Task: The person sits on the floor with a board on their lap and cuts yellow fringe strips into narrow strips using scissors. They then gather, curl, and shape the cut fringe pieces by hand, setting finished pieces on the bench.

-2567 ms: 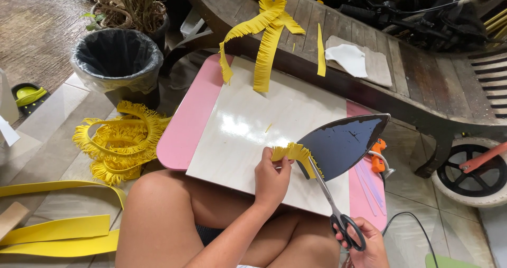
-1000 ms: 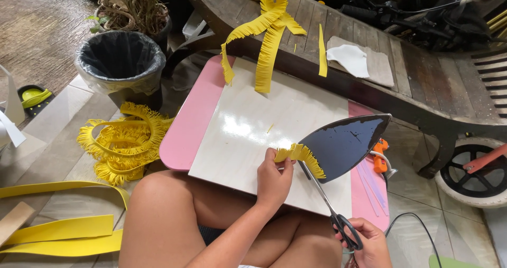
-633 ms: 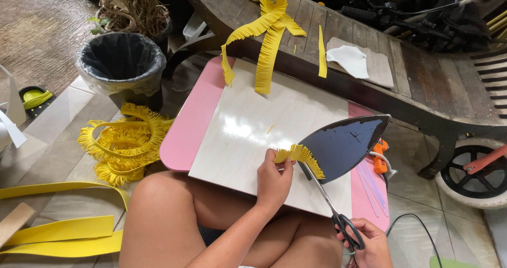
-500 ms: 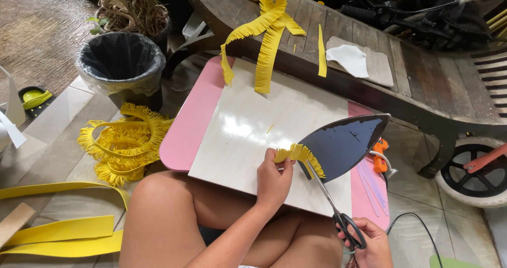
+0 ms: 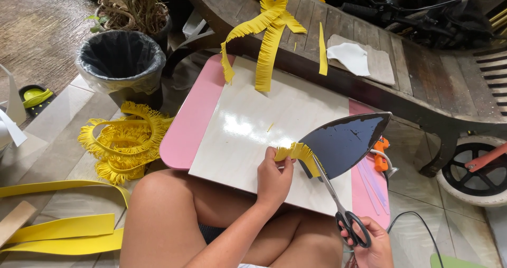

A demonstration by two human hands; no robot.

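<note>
My left hand (image 5: 273,177) pinches the short fringed yellow foam strip (image 5: 297,153) against the edge of the dark blue leaf-shaped foam piece (image 5: 343,142), while my right hand (image 5: 372,245) is closed through the loops of the black-handled scissors (image 5: 338,204), blades pointing up at the strip. Compared with a second ago I note almost no shift: strip, scissors and both hands sit as they did, so I judge the work mid-step. Both rest on the glossy white board over the pink tray-like surface (image 5: 190,125) on my lap; a pile of fringed yellow foam (image 5: 124,141) lies on the floor, left.
</note>
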